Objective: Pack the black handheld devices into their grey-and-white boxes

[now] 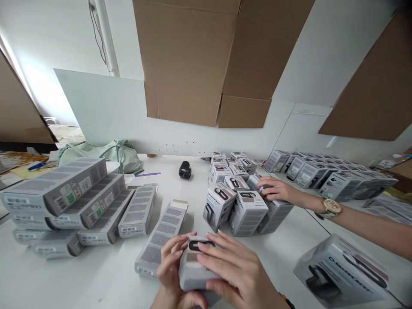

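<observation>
Box (196, 268) | clasped between left hand (170, 268), right hand (236, 270) (both sides)

Both hands, left hand (172, 268) and right hand (233, 270), clasp a small grey box (196, 266). Stacked boxes (64, 201) crowd the desk (96, 279).

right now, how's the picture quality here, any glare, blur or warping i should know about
Head view: daylight from the upper left washes out the wall; the wide-angle lens bows the cardboard boxes and stretches the corners; the small box between the left hand and right hand is slightly soft, the lower-right box smeared; shadows on the white table are faint.
</observation>
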### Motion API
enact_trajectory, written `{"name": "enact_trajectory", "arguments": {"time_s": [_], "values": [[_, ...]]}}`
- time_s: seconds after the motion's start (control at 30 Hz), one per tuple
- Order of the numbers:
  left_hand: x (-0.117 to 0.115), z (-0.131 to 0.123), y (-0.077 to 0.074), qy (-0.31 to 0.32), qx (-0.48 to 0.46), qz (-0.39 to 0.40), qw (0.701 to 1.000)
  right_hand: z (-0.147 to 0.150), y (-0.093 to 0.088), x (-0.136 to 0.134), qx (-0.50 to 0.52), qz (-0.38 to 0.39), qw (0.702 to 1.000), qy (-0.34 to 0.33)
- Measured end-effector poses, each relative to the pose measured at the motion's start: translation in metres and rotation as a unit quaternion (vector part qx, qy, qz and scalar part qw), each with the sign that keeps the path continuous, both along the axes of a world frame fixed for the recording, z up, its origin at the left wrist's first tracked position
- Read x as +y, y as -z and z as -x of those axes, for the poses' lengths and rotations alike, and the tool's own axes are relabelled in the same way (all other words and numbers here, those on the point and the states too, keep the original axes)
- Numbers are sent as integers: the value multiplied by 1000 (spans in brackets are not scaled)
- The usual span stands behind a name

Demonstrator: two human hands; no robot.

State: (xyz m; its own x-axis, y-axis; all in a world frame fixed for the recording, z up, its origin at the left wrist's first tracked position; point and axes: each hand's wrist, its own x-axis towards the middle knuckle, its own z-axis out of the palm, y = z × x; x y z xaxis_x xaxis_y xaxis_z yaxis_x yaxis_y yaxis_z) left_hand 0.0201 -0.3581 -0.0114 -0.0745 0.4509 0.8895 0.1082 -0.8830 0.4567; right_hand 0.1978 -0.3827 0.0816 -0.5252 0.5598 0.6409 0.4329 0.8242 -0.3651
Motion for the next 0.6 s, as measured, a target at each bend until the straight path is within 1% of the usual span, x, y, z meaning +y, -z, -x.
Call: {"name": "enact_trajectory", "arguments": {"time_s": [0.1,0.17,0.23,0.27,0.33,0.4,0.43,0.5,0.53,0.6], "values": [[-2,-1,-2,22,14,-7,1000,2,-13,9,62,10,996,63],[-9,3,-3,27,73,19,997,3,-20,21,89,38,989,116],[-16,9,-8,18,152,57,987,2,-25,31,130,103,975,146],[-19,12,-12,12,182,72,980,2,-25,34,163,147,966,136],[-22,18,-22,-1,220,94,971,2,-23,33,219,225,947,68],[-22,22,-32,-15,236,102,966,3,-18,24,211,262,942,-2],[-22,24,-37,-24,237,104,966,3,-15,18,186,267,945,-16],[-20,24,-42,-43,218,95,970,3,-8,9,147,277,950,3],[-18,23,-43,-52,196,89,975,3,-6,6,151,288,946,16],[-16,21,-42,-65,149,89,983,1,-4,8,197,319,927,19]]}}
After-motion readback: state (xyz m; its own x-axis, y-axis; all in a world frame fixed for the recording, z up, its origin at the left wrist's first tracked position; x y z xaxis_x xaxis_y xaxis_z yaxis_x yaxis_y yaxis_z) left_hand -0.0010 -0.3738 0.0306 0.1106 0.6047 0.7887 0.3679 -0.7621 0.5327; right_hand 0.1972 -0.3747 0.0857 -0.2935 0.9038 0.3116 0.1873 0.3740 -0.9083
